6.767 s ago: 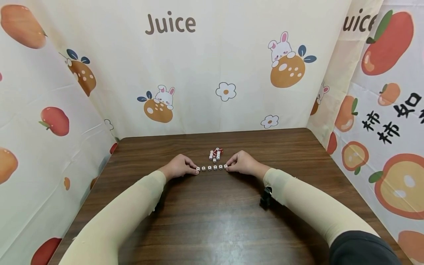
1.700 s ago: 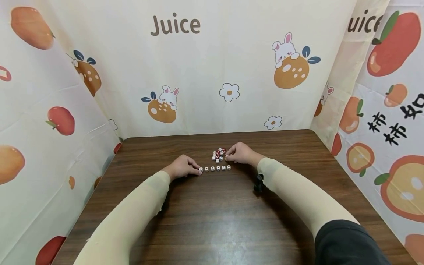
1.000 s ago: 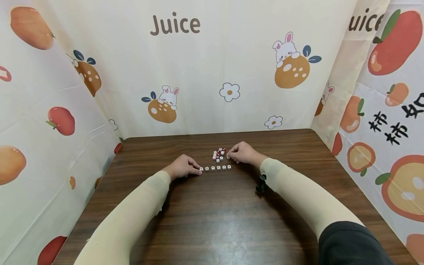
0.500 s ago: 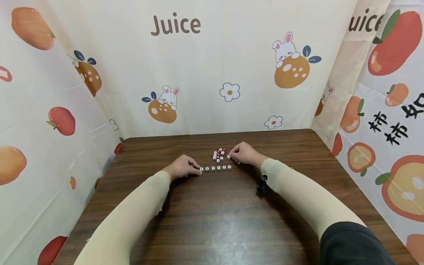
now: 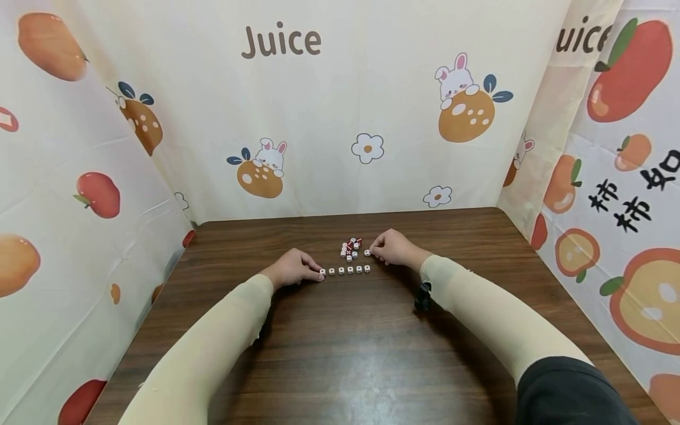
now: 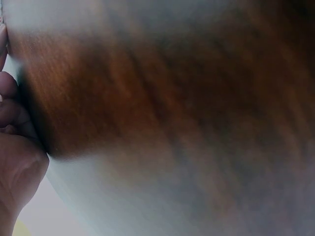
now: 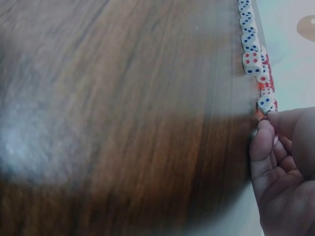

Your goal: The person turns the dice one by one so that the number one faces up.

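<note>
In the head view, a row of several white dice (image 5: 342, 271) lies across the middle of the dark wooden table. My left hand (image 5: 294, 267) pinches the die at the row's left end (image 5: 322, 272) with thumb and fingertips. Behind the row sits a cluster of white and red dice (image 5: 349, 258). Just right of that cluster, my right hand (image 5: 392, 247) holds a single white die (image 5: 367, 252) at its fingertips. The right wrist view shows thumb and forefinger close together beside a blue-dotted die (image 7: 266, 103). In the left wrist view, fingers (image 6: 10, 113) appear only at the left edge.
The brown wooden table (image 5: 329, 354) stretches from the dice toward the person. Fruit-printed cloth (image 5: 319, 106) hangs behind it and along both sides. A small black device (image 5: 423, 297) is strapped under the right wrist.
My right hand has moved from the row's right end to beside the cluster, where one die now sits apart at its fingertips. The left hand has stayed at the row's left end.
</note>
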A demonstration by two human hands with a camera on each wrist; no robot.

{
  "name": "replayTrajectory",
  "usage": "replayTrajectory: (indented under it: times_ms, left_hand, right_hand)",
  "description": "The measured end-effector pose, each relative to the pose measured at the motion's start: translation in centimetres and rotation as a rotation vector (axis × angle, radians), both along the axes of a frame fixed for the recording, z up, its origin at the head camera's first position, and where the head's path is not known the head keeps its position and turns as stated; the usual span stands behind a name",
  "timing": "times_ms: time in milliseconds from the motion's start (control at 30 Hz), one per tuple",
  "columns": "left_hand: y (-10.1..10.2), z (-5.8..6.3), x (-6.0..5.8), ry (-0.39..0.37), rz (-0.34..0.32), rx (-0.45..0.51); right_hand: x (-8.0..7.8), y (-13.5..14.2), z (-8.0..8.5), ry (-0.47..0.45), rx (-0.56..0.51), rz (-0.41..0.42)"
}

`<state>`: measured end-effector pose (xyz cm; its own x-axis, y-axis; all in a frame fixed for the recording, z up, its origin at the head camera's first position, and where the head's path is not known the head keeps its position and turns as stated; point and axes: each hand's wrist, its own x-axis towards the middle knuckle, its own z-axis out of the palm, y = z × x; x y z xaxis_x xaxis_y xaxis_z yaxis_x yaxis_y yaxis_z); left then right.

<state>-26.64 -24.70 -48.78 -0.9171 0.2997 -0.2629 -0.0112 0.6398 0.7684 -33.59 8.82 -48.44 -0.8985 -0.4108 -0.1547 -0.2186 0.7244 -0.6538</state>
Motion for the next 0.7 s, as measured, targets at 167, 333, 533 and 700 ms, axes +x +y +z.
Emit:
replayTrajectory:
  times_ms: [167,333,533,700]
  left_hand:
    - [0.1,0.27,0.27,0.002,0.004,-0.001]
    - [0.11,0.21,0.34,0.001,0.003,-0.004]
    - [0.03,0.09,0.23,0.006,-0.001,-0.004]
    - [0.01,-0.04,0.07,0.005,0.0,-0.005]
  right_hand:
    - [0.08,0.12,0.0,-0.011,-0.026,0.001]
    - [0.3,0.32,0.0,-0.054,-0.076,0.011]
    - [0.49,0.23,-0.23,-0.026,-0.086,0.009]
    - [0.62,-0.16,-0.56,0.001,-0.077,-0.036]
